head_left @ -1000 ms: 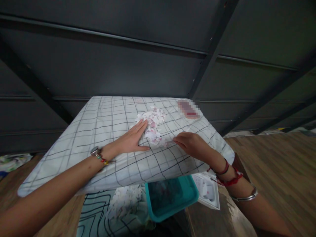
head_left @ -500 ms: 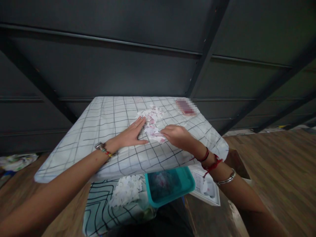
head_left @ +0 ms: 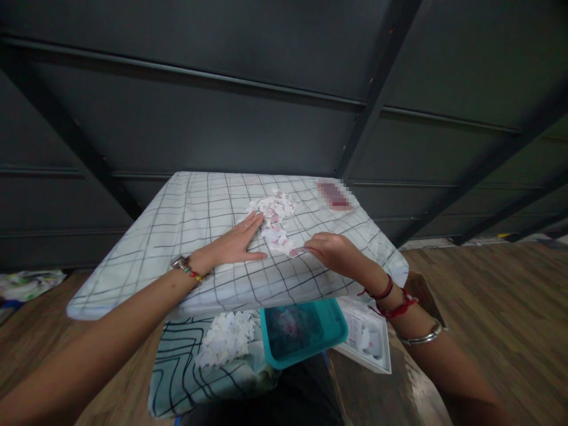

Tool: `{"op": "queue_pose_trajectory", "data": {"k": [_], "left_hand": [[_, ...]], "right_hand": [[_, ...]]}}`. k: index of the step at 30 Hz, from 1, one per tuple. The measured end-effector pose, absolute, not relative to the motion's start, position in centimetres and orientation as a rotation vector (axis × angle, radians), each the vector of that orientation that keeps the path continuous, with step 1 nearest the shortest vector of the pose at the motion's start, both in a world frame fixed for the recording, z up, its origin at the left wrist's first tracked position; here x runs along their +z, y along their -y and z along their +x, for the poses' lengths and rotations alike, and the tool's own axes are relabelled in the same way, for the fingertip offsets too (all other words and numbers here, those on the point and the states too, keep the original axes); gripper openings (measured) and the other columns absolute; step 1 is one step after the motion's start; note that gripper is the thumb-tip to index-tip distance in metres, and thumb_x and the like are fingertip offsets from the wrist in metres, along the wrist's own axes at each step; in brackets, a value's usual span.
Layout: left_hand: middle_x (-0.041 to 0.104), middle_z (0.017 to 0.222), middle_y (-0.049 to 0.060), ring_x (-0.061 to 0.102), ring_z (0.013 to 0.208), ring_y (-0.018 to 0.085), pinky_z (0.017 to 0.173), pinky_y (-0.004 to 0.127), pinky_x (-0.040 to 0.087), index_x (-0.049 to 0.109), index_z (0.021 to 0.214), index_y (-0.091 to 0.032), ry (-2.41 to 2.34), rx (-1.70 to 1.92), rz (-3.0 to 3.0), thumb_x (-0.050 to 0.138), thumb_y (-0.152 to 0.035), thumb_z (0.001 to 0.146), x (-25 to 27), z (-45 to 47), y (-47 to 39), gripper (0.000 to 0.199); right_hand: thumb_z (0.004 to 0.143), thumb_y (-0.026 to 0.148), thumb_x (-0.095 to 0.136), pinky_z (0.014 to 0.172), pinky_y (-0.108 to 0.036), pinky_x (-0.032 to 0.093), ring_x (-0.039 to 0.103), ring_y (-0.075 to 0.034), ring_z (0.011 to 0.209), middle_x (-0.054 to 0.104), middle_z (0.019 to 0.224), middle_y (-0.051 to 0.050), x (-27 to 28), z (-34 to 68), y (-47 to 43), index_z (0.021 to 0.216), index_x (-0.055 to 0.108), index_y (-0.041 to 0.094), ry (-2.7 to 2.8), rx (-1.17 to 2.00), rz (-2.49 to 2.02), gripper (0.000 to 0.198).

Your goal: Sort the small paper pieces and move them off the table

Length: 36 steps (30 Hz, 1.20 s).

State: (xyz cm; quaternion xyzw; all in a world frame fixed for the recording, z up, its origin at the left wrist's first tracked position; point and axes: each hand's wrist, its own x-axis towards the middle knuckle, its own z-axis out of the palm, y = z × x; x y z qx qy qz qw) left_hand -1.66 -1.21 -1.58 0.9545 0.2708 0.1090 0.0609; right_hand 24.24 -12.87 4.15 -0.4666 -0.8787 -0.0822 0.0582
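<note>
A pile of small white-and-pink paper-like pieces (head_left: 276, 207) lies on a white checked cloth (head_left: 199, 201). My left hand (head_left: 242, 239) rests flat on the cloth at the pile's left edge, thumb spread from the fingers. Just right of the pile's near end, my right hand (head_left: 331, 251) is closed in a pinch. A thin pale strip (head_left: 302, 250) sticks out from its fingertips toward the pieces; its exact kind is too small to tell.
Below the table edge stands a teal tub (head_left: 306, 349) with a blurred pale mass inside. Left of it, white pieces (head_left: 228, 337) are heaped on green patterned fabric (head_left: 173, 367). A white box (head_left: 366, 340) sits right. A pixelated reddish object (head_left: 335, 195) lies at the cloth's far right.
My right hand has drawn back to the right, away from the near end of the pile, with the pale strip in its fingers. My left hand stays in place.
</note>
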Motion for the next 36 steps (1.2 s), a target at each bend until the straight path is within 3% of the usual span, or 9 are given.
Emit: {"op": "queue_pose_trajectory", "data": {"k": [7,18,36], "left_hand": [[-0.002,0.148,0.014,0.002,0.134,0.029,0.108,0.037,0.013,-0.002,0.141,-0.011,-0.802,0.347,2.887,0.042,-0.066,0.078,-1.5,-1.7,1.3,0.094],[-0.004,0.148,0.013,0.000,0.134,0.028,0.108,0.037,0.011,-0.004,0.141,-0.012,-0.811,0.323,2.851,0.041,-0.064,0.079,-1.2,-1.7,1.5,0.092],[-0.003,0.148,0.012,0.002,0.134,0.029,0.109,0.036,0.011,-0.001,0.141,-0.012,-0.787,0.326,2.849,0.041,-0.064,0.080,-1.4,-1.8,1.4,0.091]], "right_hand": [[0.085,0.013,0.041,0.059,-0.024,0.032,0.047,-0.012,0.070,0.056,0.074,-0.002,4.3,23.5,14.3,0.079,0.057,0.017,2.699,-0.407,-1.472,0.017],[0.084,0.009,0.040,0.057,-0.025,0.030,0.048,-0.012,0.067,0.057,0.075,-0.003,4.0,23.2,14.6,0.078,0.057,0.016,2.656,-0.392,-1.581,0.019],[0.089,0.019,0.037,0.062,-0.023,0.034,0.053,-0.013,0.074,0.061,0.079,-0.004,3.9,23.4,14.8,0.086,0.060,0.015,2.510,-0.144,-1.646,0.024]]}}
